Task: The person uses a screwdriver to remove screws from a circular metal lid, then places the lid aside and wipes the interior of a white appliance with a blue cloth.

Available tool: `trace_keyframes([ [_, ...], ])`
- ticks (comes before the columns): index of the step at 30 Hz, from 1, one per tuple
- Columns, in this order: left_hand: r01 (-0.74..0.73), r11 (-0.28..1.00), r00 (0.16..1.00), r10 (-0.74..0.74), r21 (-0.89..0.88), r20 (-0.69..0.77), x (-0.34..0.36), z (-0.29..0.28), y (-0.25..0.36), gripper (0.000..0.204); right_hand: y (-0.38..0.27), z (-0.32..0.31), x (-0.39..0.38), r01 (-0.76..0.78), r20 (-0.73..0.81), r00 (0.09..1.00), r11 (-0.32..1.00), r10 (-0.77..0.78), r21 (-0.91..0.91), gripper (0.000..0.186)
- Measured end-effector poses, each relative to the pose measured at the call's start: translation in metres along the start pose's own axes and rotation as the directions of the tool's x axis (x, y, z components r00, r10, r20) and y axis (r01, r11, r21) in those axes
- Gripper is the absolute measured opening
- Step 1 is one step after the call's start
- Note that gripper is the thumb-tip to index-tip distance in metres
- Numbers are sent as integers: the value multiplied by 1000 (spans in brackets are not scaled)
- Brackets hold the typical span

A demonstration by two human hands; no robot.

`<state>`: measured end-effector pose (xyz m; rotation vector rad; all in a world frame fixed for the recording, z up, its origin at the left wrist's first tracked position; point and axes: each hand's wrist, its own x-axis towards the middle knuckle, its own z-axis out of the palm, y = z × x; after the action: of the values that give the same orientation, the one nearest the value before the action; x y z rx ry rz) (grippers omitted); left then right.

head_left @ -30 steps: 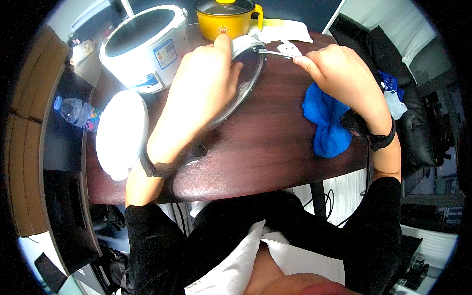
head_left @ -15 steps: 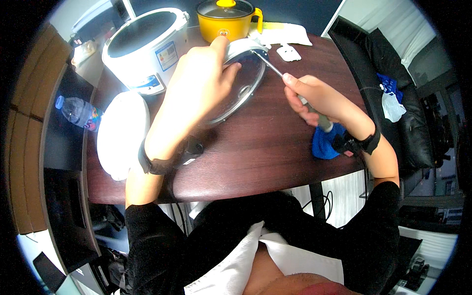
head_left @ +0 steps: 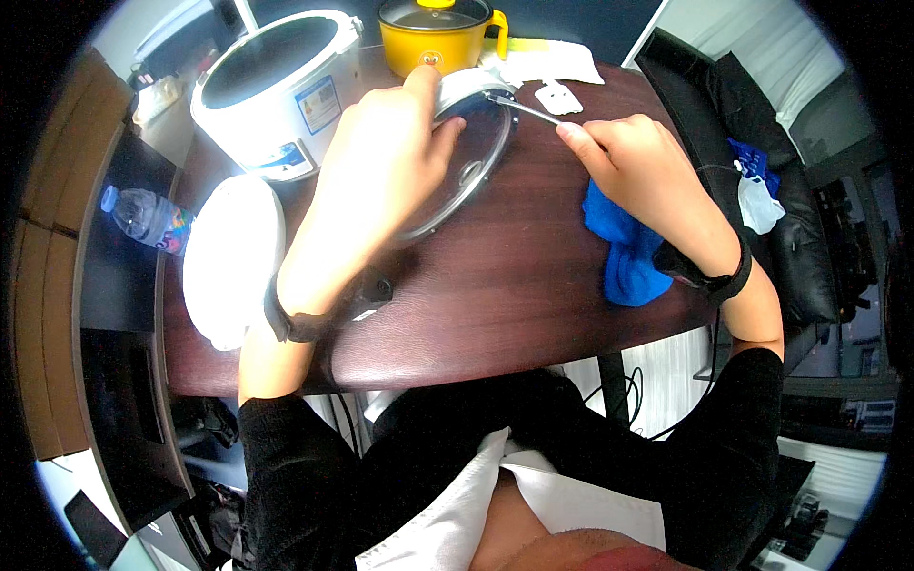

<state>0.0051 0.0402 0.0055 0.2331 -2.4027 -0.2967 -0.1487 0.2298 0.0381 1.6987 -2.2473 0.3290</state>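
Note:
My left hand is closed on the edge of a round clear lid with a silvery rim and a white piece at its far edge. The lid stands tilted over the table. In my right hand is a screwdriver, its metal shaft pointing left and its tip at the white piece on the lid. The handle is hidden behind my fingers. Left of the lid stands a white rice cooker body with a dark inside. Below my right hand lies a crumpled blue cloth.
A yellow pot with a glass lid stands at the back. A white oval cover and a plastic bottle are at the left. Beyond the lid lie a small white part and a white packet on the brown table.
My right hand has moved up and slightly right, tilting the screwdriver shaft flatter while its tip stays at the lid. More of the blue cloth shows. My left hand keeps its hold.

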Motion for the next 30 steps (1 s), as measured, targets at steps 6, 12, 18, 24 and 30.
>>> trace_keyframes([
  [6,0,1000,1000,0,3,-3,0,-1,1,30,-1,-2,1,31,2,1000,999,-31,-11,44],
  [12,-37,999,999,37,13,-37,0,2,5,29,6,-5,3,71,29,997,996,-69,-56,41],
  [18,-35,998,999,37,48,-39,-2,-1,10,29,16,2,8,-307,444,890,854,103,419,54],
  [24,-47,998,998,48,33,-35,-1,1,11,28,-1,6,-8,-804,798,586,19,-139,594,59],
  [30,-12,1000,999,12,-9,34,-3,-6,11,26,7,1,-15,-310,369,920,822,133,478,57],
])
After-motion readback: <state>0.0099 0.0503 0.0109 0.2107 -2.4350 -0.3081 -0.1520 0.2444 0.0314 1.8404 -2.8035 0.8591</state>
